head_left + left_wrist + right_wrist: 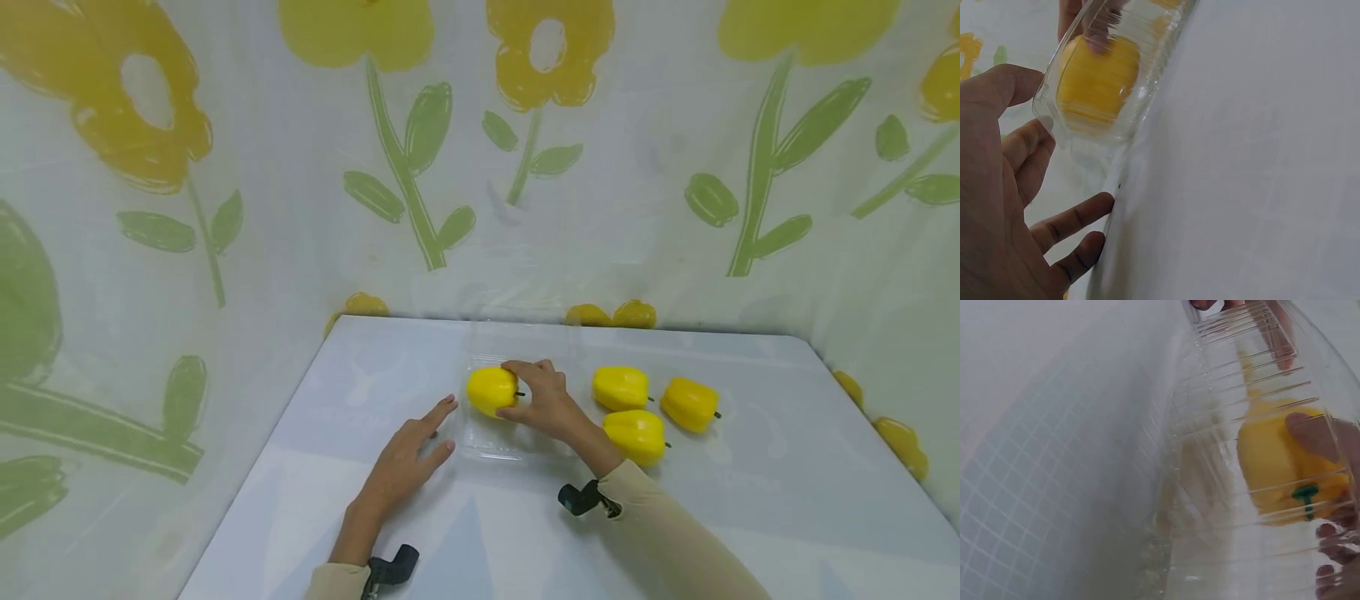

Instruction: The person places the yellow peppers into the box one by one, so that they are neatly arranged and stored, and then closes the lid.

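A yellow bell pepper (pixel 491 392) sits in the left part of a clear plastic clamshell box (pixel 498 455). My right hand (pixel 551 404) reaches in over the box and grips this pepper between thumb and fingers at its stem end. Through the ribbed clear wall, the right wrist view shows the pepper's green stem (pixel 1305 492). At the box's left edge is my left hand (pixel 405 458), its fingers spread and extended. In the left wrist view, its fingertips (pixel 1029 84) are right at the box's rim.
Three more yellow bell peppers (pixel 621 388) lie on the white table (pixel 750 500) to the right of the box. The box's clear lid (pixel 525 337) lies folded back toward the far edge. A flower-patterned curtain (pixel 630 208) surrounds the table's back and sides.
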